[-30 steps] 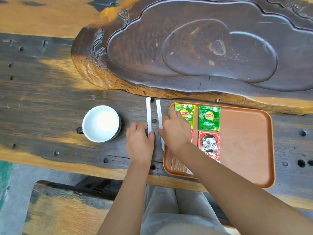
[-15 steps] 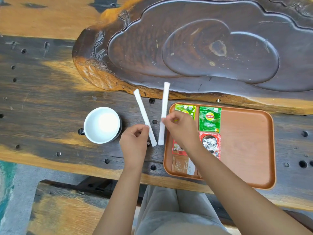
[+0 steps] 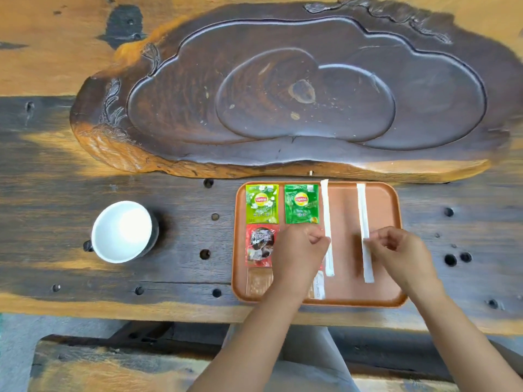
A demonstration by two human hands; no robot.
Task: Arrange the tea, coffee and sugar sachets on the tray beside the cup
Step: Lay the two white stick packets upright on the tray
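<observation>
Placing is nearly complete: left hand [image 3: 300,250] and right hand [image 3: 402,253] fingers each pinch a white sugar stick [image 3: 327,222] over the tray [image 3: 379,295]; both need releasing.

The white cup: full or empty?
Empty, as far as it shows: the white cup stands upright on the table, its inside plain glossy white.

The tray [image 3: 387,292] is set at the surface's [image 3: 184,236] near edge, cup [image 3: 122,232] well off to its left. Two tea sachets [image 3: 262,204] are lined along the tray's far-left corner, coffee sachets [image 3: 259,246] just behind them nearer, two sugar sticks [image 3: 326,210] laid lengthwise to the right.
</observation>
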